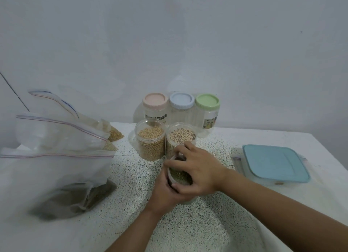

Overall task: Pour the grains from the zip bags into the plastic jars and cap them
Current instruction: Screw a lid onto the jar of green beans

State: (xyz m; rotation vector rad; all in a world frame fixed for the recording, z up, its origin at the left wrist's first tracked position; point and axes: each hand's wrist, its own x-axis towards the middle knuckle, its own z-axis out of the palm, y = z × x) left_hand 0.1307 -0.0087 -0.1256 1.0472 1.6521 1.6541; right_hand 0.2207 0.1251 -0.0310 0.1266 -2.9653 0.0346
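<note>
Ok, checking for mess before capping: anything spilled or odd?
No spill shows, though the speckled table could hide grains. Odd: the soybean jar and black-eyed pea jar stand uncapped, while three lidded jars behind look empty.

A blue-lidded box (275, 163) sits on the speckled table (197, 229).

Speckled table (188, 223) under me. Beneath my right hand (197, 170) stands the jar of green grains (180, 176). Left of the hand, zip bags (56, 157) slump in a heap. Just beyond it, soybean jar (150, 142) and black-eyed bean jar (180, 136), open, touching; three capped jars (181, 110) behind. Right of it, a blue-lidded box (275, 163).
</note>
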